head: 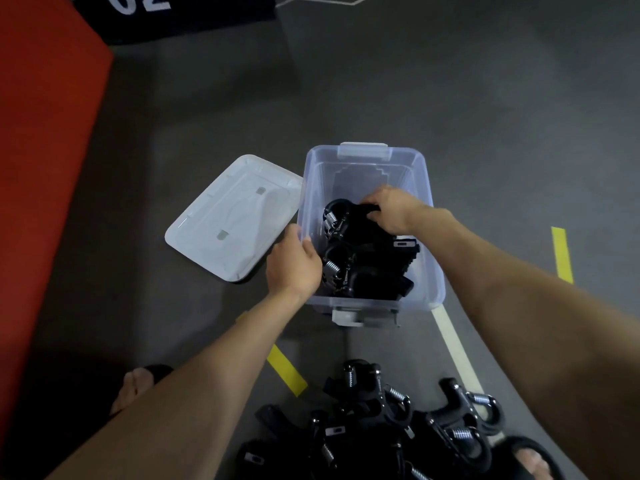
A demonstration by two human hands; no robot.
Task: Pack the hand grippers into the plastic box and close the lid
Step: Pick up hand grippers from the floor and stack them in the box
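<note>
Currently listed: my left hand (pixel 293 264) grips the left rim of the clear plastic box (pixel 424 216), fingers curled over the wall. My right hand (pixel 391 208) reaches inside, fingers pinching a black hand gripper (pixel 360 220) atop the packed ones. Lid (pixel 232 218): off, lying flat on the grey floor (pixel 485 98), touching the box's left side. Loose pile of hand grippers (pixel 398 420): near my feet. Black panel (pixel 173 15), top left, reads "02".

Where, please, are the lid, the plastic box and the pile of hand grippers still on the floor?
lid (pixel 232 220): head view, middle of its flat panel.
plastic box (pixel 363 150): head view, far rim by the latch.
pile of hand grippers (pixel 377 420): head view, black handle mid-pile on the floor.
</note>
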